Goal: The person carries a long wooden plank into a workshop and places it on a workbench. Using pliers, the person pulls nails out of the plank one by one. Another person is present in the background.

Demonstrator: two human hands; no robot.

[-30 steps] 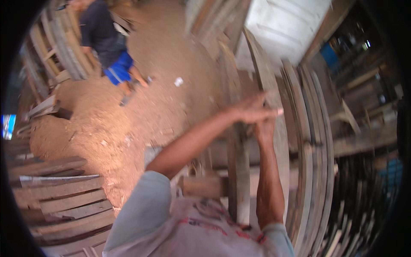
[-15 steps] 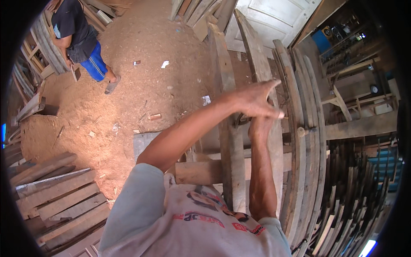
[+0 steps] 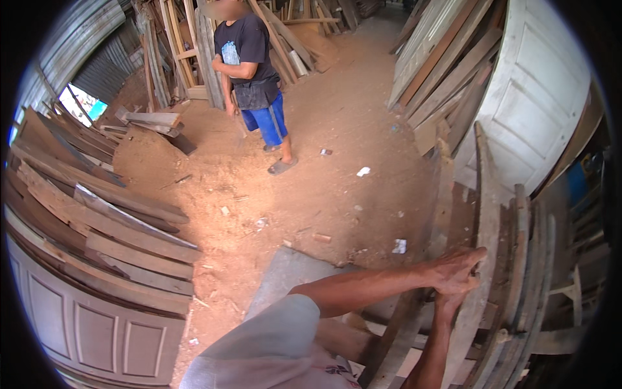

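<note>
My left hand (image 3: pixel 457 269) reaches across from the left, its fingers curled close together over my right hand. What it grips, if anything, is hidden. My right hand (image 3: pixel 449 299) comes up from below and lies mostly behind the left one, so its fingers cannot be made out. Both are above two long rough planks. One plank (image 3: pixel 486 194) runs under the fingertips, and another plank (image 3: pixel 396 334) passes beneath my left forearm. A crosswise timber (image 3: pixel 346 340) lies below that forearm, nearer my body.
Another person (image 3: pixel 249 71) in a dark shirt and blue shorts stands on the sawdust-strewn floor (image 3: pixel 240 220). Stacked boards (image 3: pixel 129 243) and a panelled door (image 3: pixel 97 318) are at left. A white door (image 3: pixel 538 97) leans at right, beside more long boards (image 3: pixel 512 259).
The view has swung up and left, showing more of the floor and the other person. My left hand's spread thumb and finger have drawn in; the hands remain together over the planks.
</note>
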